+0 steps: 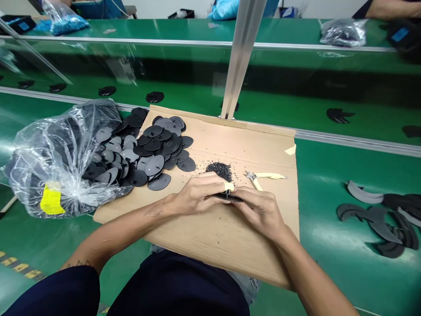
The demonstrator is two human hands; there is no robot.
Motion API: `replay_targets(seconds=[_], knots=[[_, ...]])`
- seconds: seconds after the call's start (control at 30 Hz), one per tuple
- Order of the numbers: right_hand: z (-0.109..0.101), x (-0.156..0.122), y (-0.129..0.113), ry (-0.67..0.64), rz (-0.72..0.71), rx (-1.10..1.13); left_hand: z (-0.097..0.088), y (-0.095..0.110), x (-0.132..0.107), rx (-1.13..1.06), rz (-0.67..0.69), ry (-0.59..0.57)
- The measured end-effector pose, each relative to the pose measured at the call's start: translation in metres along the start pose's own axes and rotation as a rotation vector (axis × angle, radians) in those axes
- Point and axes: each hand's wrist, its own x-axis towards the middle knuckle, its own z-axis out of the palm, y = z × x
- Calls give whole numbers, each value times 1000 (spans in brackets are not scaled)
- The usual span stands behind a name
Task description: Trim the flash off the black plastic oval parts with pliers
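Navy sleeve [67, 289], tattooed left forearm [131, 228], yellow finger cover [229, 187].

- I hold a thin black piece [234, 199] between my left hand [199, 193] and right hand [263, 210].
- It's nearly edge-on, partly finger-covered, above the cardboard [204, 237].

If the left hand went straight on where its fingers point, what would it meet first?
Most likely the right hand: the left hand points across toward it, the black plastic piece held between them. Depth is hard to judge.
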Motion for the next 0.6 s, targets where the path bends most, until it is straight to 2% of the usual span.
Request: replay_targets(seconds=[0.2,0.43,0.6], knots=[[0,-1,1,-13,31,16,3,-1,-3,0,16,67],[-2,-3,2,-26,35,-12,0,-2,-1,-37,-12,-34],[-3,1,-2,-34,44,0,1,1,-2,-34,7,36]])
